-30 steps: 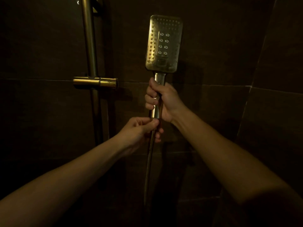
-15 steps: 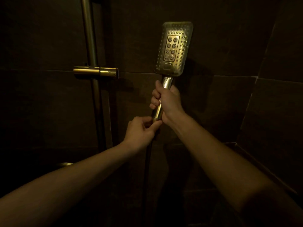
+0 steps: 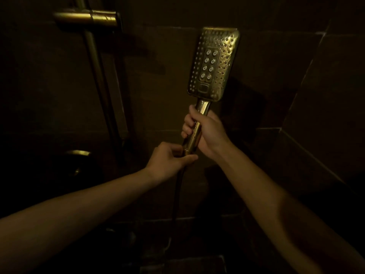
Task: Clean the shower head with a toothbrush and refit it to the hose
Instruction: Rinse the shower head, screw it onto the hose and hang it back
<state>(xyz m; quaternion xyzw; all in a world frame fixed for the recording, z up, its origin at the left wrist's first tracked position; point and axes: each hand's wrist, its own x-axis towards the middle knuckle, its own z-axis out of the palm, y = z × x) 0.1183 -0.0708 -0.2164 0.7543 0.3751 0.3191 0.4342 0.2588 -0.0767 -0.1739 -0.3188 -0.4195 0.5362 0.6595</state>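
Dim shower: I see right hand (image 3: 205,133) wrapped round handle of upright rectangular brass-coloured metal shower head (image 3: 214,62); left hand (image 3: 167,161) pinches end of dark flexible hose (image 3: 177,190) at handle base (joint hidden). Risk, IMO: cross-threading if misaligned, or head slipping.

We see a gold shower head (image 3: 214,62) held upright right of centre in the frame, its nozzle face turned toward us. The right grip (image 3: 209,133) wraps the handle, fingers curled round it. Just below, the left grip (image 3: 167,161) pinches the dark hose (image 3: 178,192) at the handle's base, and the hose hangs down from there. In the upper left of the frame a brass rail (image 3: 96,66) carries a horizontal bracket (image 3: 88,17). A dark tiled wall (image 3: 296,76) lies behind.
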